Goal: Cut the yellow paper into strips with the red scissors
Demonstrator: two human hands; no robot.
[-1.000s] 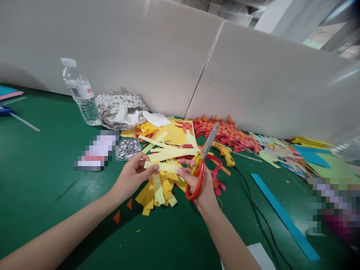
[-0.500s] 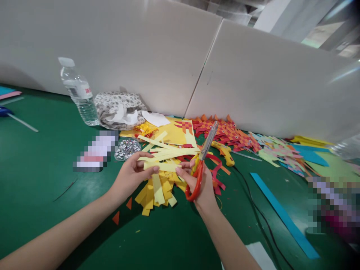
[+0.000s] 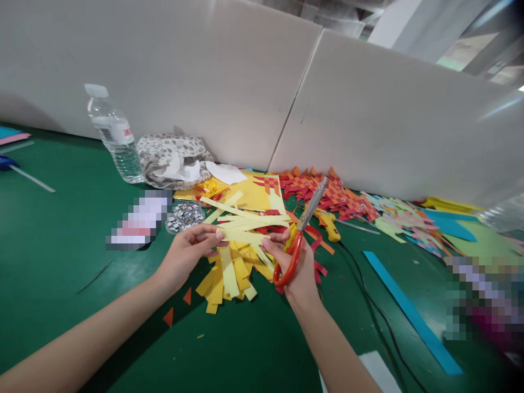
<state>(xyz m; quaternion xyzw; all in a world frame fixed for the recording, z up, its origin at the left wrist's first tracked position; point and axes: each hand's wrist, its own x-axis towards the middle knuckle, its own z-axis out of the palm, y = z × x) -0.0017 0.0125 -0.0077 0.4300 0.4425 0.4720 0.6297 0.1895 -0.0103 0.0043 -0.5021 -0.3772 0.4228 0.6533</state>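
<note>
My left hand [image 3: 186,254] pinches the left end of a pale yellow paper strip [image 3: 241,236] held level over a heap of yellow and orange paper strips [image 3: 229,273] on the green table [image 3: 61,245]. My right hand [image 3: 297,267] pinches the strip's right end with thumb and forefinger, while its other fingers sit in the red handles of the scissors [image 3: 301,229]. The blades are closed and point up and to the right, away from the strip.
A water bottle [image 3: 114,136] and a patterned cloth pouch [image 3: 172,158] stand by the white partition. A dish of googly eyes [image 3: 184,215] lies left of the strips. Woven red-orange paper fish [image 3: 331,194], a yellow glue gun [image 3: 329,221] with black cable, and a blue strip [image 3: 409,311] lie to the right.
Both hands lifted the pale strip slightly away from me. The scissors tilted a little more to the right.
</note>
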